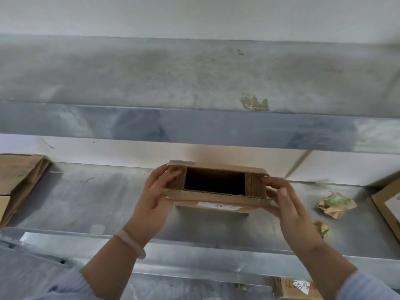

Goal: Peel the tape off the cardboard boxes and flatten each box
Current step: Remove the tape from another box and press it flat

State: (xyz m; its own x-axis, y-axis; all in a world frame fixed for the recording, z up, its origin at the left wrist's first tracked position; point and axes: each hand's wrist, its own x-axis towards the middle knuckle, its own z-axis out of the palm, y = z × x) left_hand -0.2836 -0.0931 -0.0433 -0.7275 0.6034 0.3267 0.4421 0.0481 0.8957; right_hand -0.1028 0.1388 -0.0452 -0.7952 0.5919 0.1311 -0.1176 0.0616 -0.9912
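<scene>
— While we lean over the steel table (86, 202), what is around us?

— A steel shelf (194, 126) runs across above it, against a pale wall (194, 14). A scrap of brown tape (254, 102) sits on the shelf. Flat cardboard (19, 176) lies at the table's left end and a second box (387, 204) at its right edge. A crumpled wad (336, 203) and a smaller wad (322, 228) lie between that second box and our hands.

— And our hands?

— Our left hand (155, 195), with a pale bracelet (132, 243) on the wrist, grips the box (216, 198) by its left end, thumb on the folded-in flap and fingers curled underneath. Our right hand (287, 202) grips the right end, thumb tip on that flap and fingers curved round the side and below.

— Where is the box?

— Between our hands, over the middle of the table, near the back. We cannot tell whether it touches the table.

— How does it look?

— Brown and corrugated, with its open end towards us and dark inside. Short flaps are folded in at left and right, and long flaps stand out above and below. A white label (218, 205) with a red stripe shows on the near lower face.
</scene>
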